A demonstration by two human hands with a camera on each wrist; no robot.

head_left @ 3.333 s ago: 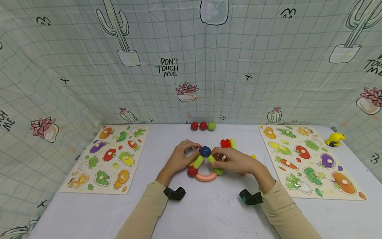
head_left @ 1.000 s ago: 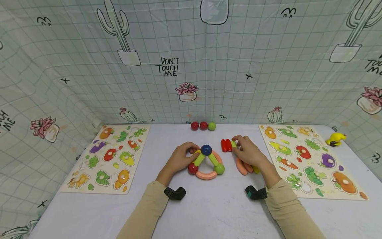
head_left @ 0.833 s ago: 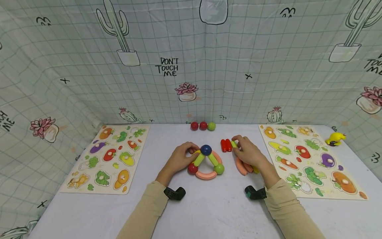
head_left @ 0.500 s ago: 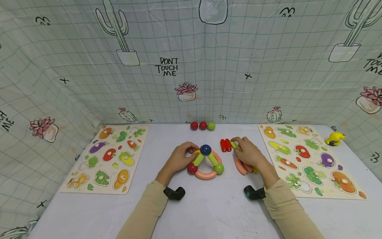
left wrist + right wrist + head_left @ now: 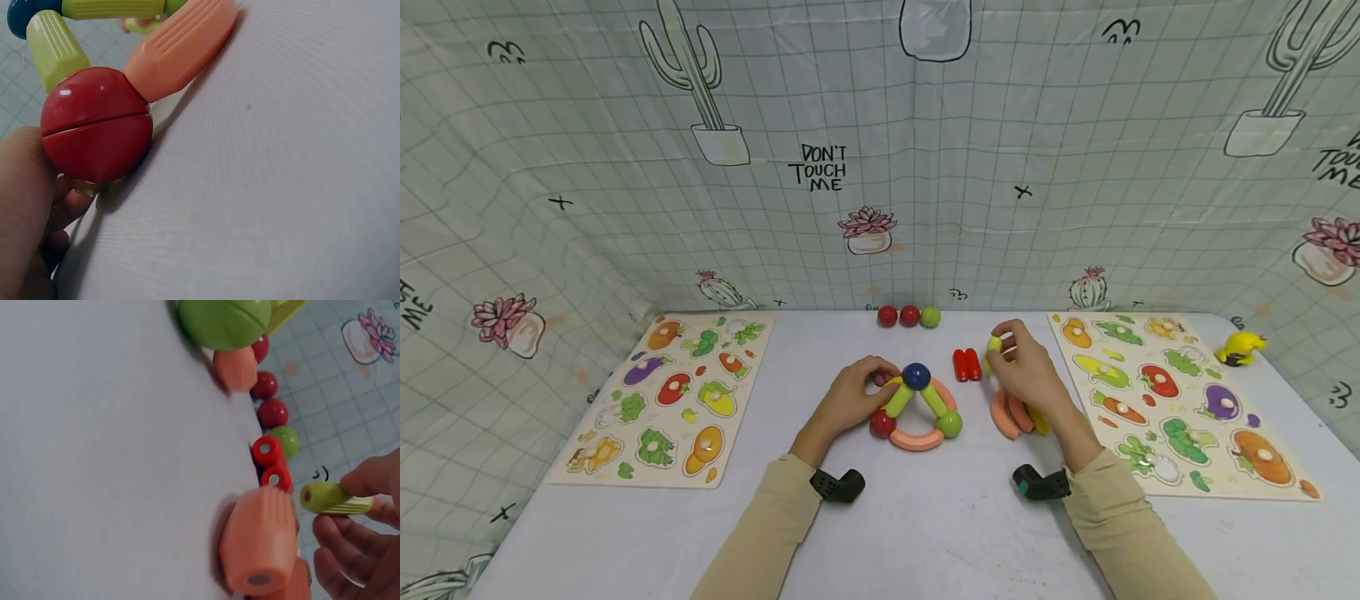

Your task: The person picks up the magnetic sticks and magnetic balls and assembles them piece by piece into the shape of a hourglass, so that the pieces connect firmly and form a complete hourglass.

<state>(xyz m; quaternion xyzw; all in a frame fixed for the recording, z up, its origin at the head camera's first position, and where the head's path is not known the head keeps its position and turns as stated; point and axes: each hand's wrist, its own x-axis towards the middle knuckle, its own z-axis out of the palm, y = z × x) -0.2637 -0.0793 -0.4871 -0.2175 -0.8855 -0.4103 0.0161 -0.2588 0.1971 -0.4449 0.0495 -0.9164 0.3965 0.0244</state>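
A magnetic ball-and-rod structure stands mid-table: a blue ball (image 5: 916,376) on top, yellow-green rods (image 5: 898,402) sloping down to a red ball (image 5: 883,423) and a green ball (image 5: 950,424), with a curved orange rod (image 5: 917,440) along the front. My left hand (image 5: 854,395) holds its left side, fingers around a yellow piece mostly hidden behind the red ball (image 5: 97,125). Between thumb and fingers, my right hand (image 5: 1024,367) pinches a loose yellow-green magnetic rod (image 5: 334,499), lifted off the table. Its magnet end shows in the right wrist view.
Two red rods (image 5: 967,365) lie left of my right hand. Curved orange rods (image 5: 1004,415) and a yellow one (image 5: 1039,422) lie below it. Three balls (image 5: 909,316) line the back edge. Vegetable puzzle boards (image 5: 662,400) flank both sides; a yellow toy (image 5: 1242,348) sits far right.
My right hand left the structure, went right to the loose rods, and has now lifted the yellow-green rod from beside the red ones. My left hand stays at the structure's left side.
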